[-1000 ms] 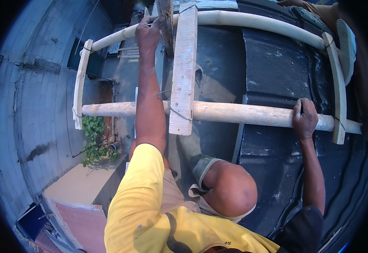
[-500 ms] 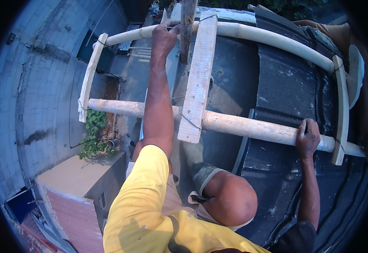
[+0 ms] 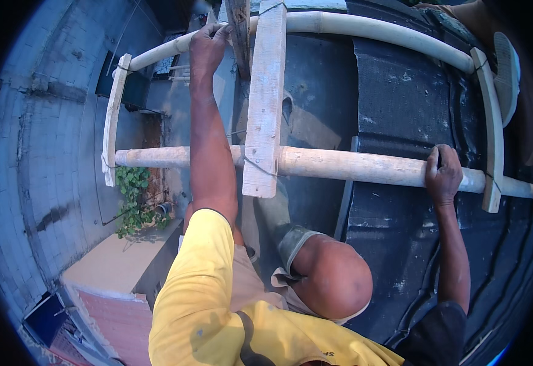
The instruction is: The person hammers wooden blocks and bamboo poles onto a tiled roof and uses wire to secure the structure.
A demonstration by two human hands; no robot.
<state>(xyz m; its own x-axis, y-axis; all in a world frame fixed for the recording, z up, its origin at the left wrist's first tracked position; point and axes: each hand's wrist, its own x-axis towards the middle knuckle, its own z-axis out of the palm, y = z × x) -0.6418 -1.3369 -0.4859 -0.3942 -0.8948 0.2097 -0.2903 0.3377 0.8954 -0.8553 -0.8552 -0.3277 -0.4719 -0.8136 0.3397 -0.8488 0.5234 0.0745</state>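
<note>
A ladder of two bamboo poles with flat wooden rungs tied on by wire lies across the view. My left hand (image 3: 208, 50) is closed around its far pole (image 3: 388, 32), left of the middle rung (image 3: 265, 104) and beside a weathered wooden post (image 3: 239, 39). Toward the right end, my right hand (image 3: 443, 174) grips the near pole (image 3: 339, 163), just short of the right rung (image 3: 489, 122). My left forearm passes over the near pole and hides a stretch of it. The left rung (image 3: 115, 116) joins the poles at the other end.
Dark corrugated roofing (image 3: 400, 244) spreads under the ladder's right half. Another person's foot in a pale shoe (image 3: 505, 79) is at the far right. A block wall (image 3: 28, 152) rises on the left, with a leafy plant (image 3: 133, 201) and a flat-topped structure (image 3: 120, 256) below.
The ladder appears more level, its right end higher in view and its far pole shifted up and left. Both hands keep their grip.
</note>
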